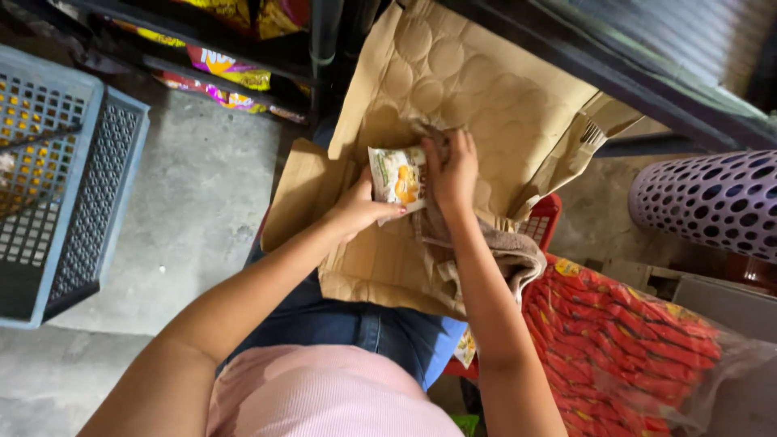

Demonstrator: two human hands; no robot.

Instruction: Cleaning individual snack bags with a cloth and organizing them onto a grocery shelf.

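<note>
Both hands hold a small snack packet [398, 176] over a flattened cardboard box [453, 89]; the left hand [356, 206] pinches its lower edge, fingers pressed together. The right hand [453, 166] grips its right side, fingers curled over a brown cloth [494, 251]; the step in hand looks like wiping the packet, so the grip must stay firm.

Small flat sachet [397, 176], white with orange-yellow picture and green edge, held between left hand [358, 207] and right hand [452, 171]. Clear plastic bag of red-orange packets [627, 348] low, to right of right forearm. Yellow-pink snack bags [218, 73] on dark shelf, well above left hand. Small white-yellow packet [465, 348] just beside right forearm, partly hidden.
</note>
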